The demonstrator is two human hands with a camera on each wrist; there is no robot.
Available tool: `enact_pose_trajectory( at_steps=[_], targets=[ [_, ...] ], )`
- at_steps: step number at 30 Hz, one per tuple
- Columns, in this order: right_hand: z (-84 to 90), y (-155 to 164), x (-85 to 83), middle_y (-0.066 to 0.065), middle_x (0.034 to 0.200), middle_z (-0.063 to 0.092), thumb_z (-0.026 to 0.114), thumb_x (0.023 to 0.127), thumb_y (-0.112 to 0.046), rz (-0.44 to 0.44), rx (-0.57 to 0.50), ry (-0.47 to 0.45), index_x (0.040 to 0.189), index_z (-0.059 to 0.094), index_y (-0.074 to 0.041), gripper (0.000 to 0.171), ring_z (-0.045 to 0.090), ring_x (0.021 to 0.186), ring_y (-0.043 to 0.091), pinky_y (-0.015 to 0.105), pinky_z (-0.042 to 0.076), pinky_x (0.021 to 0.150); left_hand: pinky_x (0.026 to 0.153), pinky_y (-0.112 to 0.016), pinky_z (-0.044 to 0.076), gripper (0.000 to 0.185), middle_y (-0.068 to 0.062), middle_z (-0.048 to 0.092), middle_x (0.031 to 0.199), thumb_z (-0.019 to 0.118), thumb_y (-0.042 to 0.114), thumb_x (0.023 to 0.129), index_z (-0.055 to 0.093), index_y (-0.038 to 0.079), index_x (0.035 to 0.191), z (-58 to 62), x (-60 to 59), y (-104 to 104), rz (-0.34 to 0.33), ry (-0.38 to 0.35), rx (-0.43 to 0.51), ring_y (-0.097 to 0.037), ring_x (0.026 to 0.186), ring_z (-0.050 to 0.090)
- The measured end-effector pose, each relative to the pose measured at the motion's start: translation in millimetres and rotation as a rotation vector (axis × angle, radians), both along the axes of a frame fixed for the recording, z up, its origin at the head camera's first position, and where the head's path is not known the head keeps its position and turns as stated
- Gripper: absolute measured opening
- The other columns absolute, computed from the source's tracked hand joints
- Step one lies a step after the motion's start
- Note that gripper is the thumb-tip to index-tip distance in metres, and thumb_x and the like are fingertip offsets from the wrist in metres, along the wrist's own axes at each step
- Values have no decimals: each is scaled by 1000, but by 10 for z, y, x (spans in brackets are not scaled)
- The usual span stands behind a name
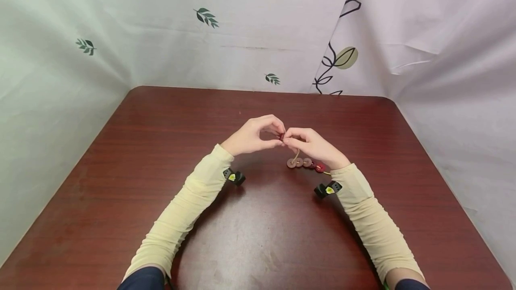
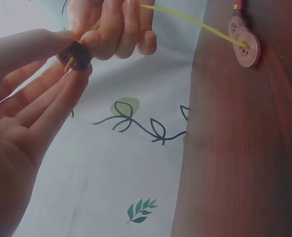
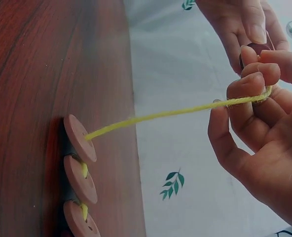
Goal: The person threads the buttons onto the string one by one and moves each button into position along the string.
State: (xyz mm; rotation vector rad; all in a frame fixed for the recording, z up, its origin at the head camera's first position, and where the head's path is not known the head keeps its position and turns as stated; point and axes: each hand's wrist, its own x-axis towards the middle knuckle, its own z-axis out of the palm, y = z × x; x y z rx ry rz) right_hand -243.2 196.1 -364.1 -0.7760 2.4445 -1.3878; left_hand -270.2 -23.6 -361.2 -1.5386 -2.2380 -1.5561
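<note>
My left hand (image 1: 258, 135) pinches a dark red button (image 2: 78, 55) between thumb and fingers, raised above the table. A yellow string (image 3: 161, 113) shows its end at a hole of this button in the left wrist view. My right hand (image 1: 313, 144) touches the left fingertips and holds the string, which loops around its curled fingers. From there the string slopes down to a row of threaded buttons on the table. Pinkish-brown buttons (image 1: 291, 163) lead the row, and a red button (image 1: 320, 168) lies farther right, near the right wrist.
The dark red-brown wooden table (image 1: 250, 236) has rounded far corners. White curtains (image 1: 161, 35) with leaf prints hang behind it and on both sides. Each sleeved forearm carries a small black wrist camera (image 1: 328, 189).
</note>
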Motion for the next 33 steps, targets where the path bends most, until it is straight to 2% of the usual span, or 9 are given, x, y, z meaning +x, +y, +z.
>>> enact_pose_trajectory(
  at_steps=[4, 6, 11, 14, 19, 25, 28, 33],
  targets=[
    [9, -5, 5, 3, 68, 48, 49, 102, -23, -15, 0, -9, 91, 59, -5, 23, 51, 68, 14, 30, 46, 69, 88, -25, 54, 26, -10, 66, 100, 76, 0, 79, 61, 1, 101, -6, 0, 10, 46, 38, -14, -19, 96, 69],
    [7, -4, 3, 4, 68, 48, 48, 102, -25, -18, -7, -15, 91, 57, -2, 27, 52, 70, 17, 30, 46, 71, 88, -26, 54, 28, -8, 67, 99, 77, 0, 78, 62, 3, 101, -9, 1, 14, 68, 62, -22, -17, 95, 68],
    [-3, 1, -9, 3, 66, 48, 50, 101, -27, -38, -5, -8, 89, 58, -5, 26, 46, 64, 32, 33, 42, 60, 87, -33, 55, 29, -8, 67, 100, 79, 1, 77, 62, 3, 101, -15, 4, 28, 83, 93, -17, -17, 94, 68],
    [-4, 8, -12, 2, 65, 47, 52, 101, -26, -57, -3, -10, 88, 59, -9, 22, 43, 63, 36, 33, 39, 56, 87, -32, 55, 28, -8, 67, 102, 79, 6, 78, 63, 3, 100, -18, 2, 35, 84, 101, -16, -16, 94, 68],
    [16, 13, 3, 2, 65, 48, 52, 100, -24, -75, -20, -24, 92, 62, -9, 19, 44, 62, 32, 29, 37, 55, 86, -33, 55, 21, -8, 67, 105, 77, 8, 80, 67, 5, 98, -17, -2, 25, 99, 118, -9, -16, 95, 68],
    [29, 15, 8, 0, 65, 48, 53, 100, -22, -81, -28, -24, 97, 64, -5, 20, 49, 66, 29, 35, 44, 62, 84, -33, 54, 8, -7, 68, 105, 74, 8, 83, 71, 6, 91, -25, -12, 16, 138, 173, -29, -15, 97, 64],
    [20, 22, -2, 0, 65, 48, 53, 100, -21, -76, -26, -16, 98, 63, -2, 21, 50, 65, 24, 34, 45, 64, 84, -34, 54, 6, -7, 68, 104, 73, 8, 84, 71, 6, 90, -35, -17, 16, 141, 182, -33, -15, 96, 65],
    [7, 23, -13, 3, 68, 54, 54, 100, -21, -85, -60, -7, 102, 62, -7, 16, 49, 63, 20, 33, 41, 63, 84, -35, 54, 7, -9, 68, 103, 72, 7, 85, 68, 5, 91, -46, -32, 15, 136, 159, -28, -16, 95, 66]
  ],
)
